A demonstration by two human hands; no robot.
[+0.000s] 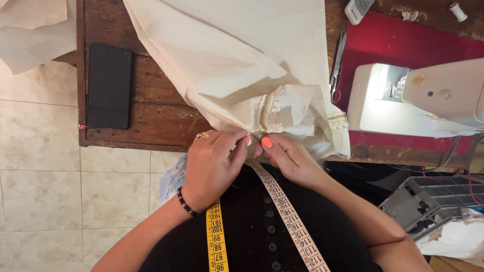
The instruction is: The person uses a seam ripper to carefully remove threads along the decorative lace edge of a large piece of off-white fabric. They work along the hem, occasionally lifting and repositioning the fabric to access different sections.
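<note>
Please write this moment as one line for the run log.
left hand: pinches cream fabric edge | right hand: pinches same edge beside lace trim | table: phone, scissors, sewing machine

Left hand [214,163] and right hand [287,157] close together, fingers pinched.

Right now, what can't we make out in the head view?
- What the left hand and right hand pinch: too small, hidden by fingertips.
- Cream fabric: top cut off by the frame edge.
- Scissors: partly under the fabric.
- Sewing machine: cut off at right, needle area overexposed.
</note>
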